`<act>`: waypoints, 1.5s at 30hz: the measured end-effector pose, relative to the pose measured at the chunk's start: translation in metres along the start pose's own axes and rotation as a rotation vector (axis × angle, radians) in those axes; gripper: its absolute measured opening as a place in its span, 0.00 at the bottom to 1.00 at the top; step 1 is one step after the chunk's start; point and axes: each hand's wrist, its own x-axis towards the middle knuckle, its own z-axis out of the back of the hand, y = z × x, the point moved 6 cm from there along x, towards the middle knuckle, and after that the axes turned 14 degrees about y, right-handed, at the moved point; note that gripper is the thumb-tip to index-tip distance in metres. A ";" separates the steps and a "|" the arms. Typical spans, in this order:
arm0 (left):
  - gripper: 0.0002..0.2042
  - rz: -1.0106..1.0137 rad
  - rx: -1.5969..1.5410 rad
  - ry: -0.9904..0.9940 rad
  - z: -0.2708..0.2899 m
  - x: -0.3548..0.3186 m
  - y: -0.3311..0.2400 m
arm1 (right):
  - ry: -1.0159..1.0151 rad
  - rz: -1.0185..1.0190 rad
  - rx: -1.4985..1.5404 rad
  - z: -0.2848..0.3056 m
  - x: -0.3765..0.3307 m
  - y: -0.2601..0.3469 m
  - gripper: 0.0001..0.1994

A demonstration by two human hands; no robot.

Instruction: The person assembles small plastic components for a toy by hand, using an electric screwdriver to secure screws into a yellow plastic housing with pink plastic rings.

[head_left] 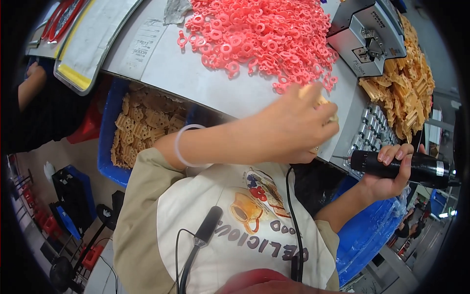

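Observation:
My left hand reaches across the front edge of the white table, its fingers closed round a pale yellow plastic part. Most of that part is hidden by the fingers. On the right, my right hand is wrapped round a black electric screwdriver, whose thin bit points left toward my left hand. Beyond the left hand spreads a big heap of small pink ring-shaped plastic pieces. Just past the screwdriver lies a tray of small silvery motors.
A grey screw feeder stands at the far right beside a heap of yellow-orange parts. Below the table's left front, a blue bin holds similar parts. A blue plastic-lined container stands lower right. Another person's arm shows at far left.

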 end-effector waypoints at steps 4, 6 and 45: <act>0.22 0.293 0.040 -0.314 0.090 -0.044 0.067 | -0.013 -0.015 0.018 0.012 -0.007 0.004 0.22; 0.29 0.806 -0.006 -0.391 0.150 -0.065 0.105 | -0.023 -0.029 0.035 0.017 -0.008 0.000 0.22; 0.17 0.040 -0.354 -0.468 0.004 0.012 0.039 | 0.001 -0.495 -1.394 0.202 0.091 -0.036 0.22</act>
